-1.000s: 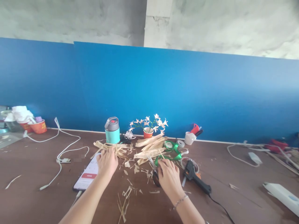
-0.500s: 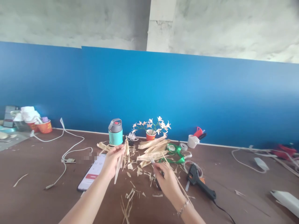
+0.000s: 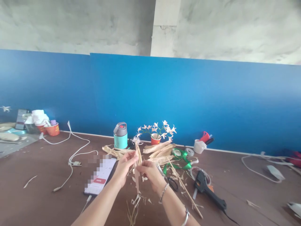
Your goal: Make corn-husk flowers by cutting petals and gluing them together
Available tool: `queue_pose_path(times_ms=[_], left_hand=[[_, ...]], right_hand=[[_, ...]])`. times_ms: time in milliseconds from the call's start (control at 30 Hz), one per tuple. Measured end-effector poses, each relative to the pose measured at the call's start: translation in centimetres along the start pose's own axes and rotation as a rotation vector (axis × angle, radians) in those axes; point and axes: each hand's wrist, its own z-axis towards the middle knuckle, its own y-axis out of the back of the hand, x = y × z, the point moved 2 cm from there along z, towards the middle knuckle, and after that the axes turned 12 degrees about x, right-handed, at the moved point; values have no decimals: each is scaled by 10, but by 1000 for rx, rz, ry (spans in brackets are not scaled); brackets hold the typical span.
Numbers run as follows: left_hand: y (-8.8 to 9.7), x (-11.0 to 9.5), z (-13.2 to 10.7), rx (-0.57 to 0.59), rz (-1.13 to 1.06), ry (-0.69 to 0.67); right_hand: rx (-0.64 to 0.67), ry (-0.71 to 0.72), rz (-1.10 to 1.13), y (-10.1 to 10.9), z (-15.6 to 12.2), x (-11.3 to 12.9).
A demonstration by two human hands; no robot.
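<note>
We are pinching a long, pale, husk-like strip (image 3: pixel 137 182) upright between our bare left hand (image 3: pixel 125 168) and right hand (image 3: pixel 152 174), on the near side of the orange paper cup (image 3: pixel 155 141) holding white flowers (image 3: pixel 168 129). A black glue gun (image 3: pixel 209 191) is lying right of that cup; a turquoise, grey-lidded cylindrical flask (image 3: pixel 120 139) is standing left of the cup.

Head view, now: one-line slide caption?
Left hand and right hand hold a pale strip over a brown table, flowers in a cup behind.

Strip (image 3: pixel 137 183): papery, matt. Ribbon (image 3: pixel 187 165): glossy, smooth. Glue gun (image 3: pixel 208 191): plastic. Wall (image 3: pixel 223 28): rough.
</note>
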Motion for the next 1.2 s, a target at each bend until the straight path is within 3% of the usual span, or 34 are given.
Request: queue_pose_path(times_ms=[167,300,533,900,1033,1200], left_hand=[[-4,-2,-3,130,204,145],[-4,0,-4,111,325,160],[0,3,-2,120,339,148],[-8,7,-9,322,-184,211],[-3,7,-5,218,-360,171],[19,1,6,-32,-597,30]], right_hand=[[-54,75,69,16,5,-5],[-52,66,68,19,6,-4],[-1,79,45,19,7,-3],[195,-28,476,19,0,2],[129,-12,549,31,2,6],[-87,207,607,59,5,13]])
